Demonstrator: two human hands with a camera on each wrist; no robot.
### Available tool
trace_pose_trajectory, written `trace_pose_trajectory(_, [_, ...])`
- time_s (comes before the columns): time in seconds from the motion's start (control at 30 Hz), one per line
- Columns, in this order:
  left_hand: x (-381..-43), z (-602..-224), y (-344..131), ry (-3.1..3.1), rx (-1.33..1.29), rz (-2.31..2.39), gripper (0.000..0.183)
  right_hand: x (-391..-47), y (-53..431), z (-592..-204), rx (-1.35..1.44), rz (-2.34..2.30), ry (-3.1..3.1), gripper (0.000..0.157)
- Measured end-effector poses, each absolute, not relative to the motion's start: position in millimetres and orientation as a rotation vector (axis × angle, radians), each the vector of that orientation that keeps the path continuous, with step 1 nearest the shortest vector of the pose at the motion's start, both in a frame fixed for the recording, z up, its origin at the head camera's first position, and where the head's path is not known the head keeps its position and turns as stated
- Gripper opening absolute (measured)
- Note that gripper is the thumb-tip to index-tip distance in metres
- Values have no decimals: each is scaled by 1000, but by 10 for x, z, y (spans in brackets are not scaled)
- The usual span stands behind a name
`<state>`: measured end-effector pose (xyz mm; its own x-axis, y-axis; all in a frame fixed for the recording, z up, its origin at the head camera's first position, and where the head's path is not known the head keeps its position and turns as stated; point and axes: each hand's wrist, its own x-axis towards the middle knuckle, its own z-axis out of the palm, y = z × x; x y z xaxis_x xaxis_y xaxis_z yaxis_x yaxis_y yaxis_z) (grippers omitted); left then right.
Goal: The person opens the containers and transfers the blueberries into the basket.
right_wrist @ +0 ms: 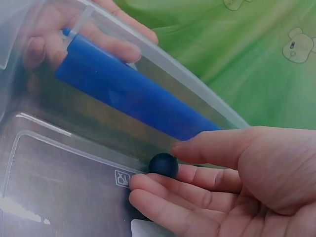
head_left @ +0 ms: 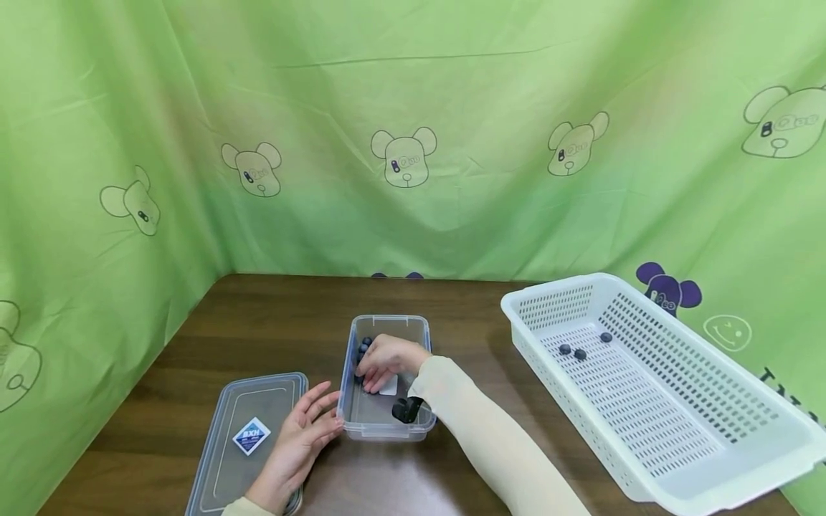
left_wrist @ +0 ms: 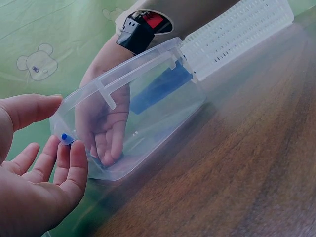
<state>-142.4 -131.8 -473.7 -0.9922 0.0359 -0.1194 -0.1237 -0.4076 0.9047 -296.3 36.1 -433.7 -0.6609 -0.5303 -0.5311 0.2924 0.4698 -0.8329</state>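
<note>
A clear plastic container (head_left: 388,413) with blue strips along its sides stands on the table, several blueberries (head_left: 365,344) along its left side. My right hand (head_left: 388,362) reaches inside, low near the left wall. In the right wrist view its thumb and fingers pinch one blueberry (right_wrist: 163,165) close to the container floor. A small white patch (head_left: 389,386) shows on the floor beside the fingers. My left hand (head_left: 303,437) holds the container's near left corner from outside; in the left wrist view its thumb (left_wrist: 37,109) is at the rim and its fingers are below.
A clear lid (head_left: 222,469) with a blue and white label lies flat at the left, partly under the left forearm. At the right stands a long white perforated basket (head_left: 548,369) with 3 blueberries (head_left: 580,355) in it. Green cloth (head_left: 400,229) hangs behind the wooden table (head_left: 277,304).
</note>
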Motion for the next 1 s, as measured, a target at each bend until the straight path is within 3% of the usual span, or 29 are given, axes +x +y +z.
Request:
trace_pose_trajectory(0.63, [-1412, -4765, -1334, 1648, -113, 2558, 66, -2940, 368, -4329, -290, -1333, 1878, 6])
trace_pose_trajectory(1.0, [-1415, -4737, -1315, 1657, -112, 2565, 69, -3059, 555, -4125, -301, -1420, 1849, 23])
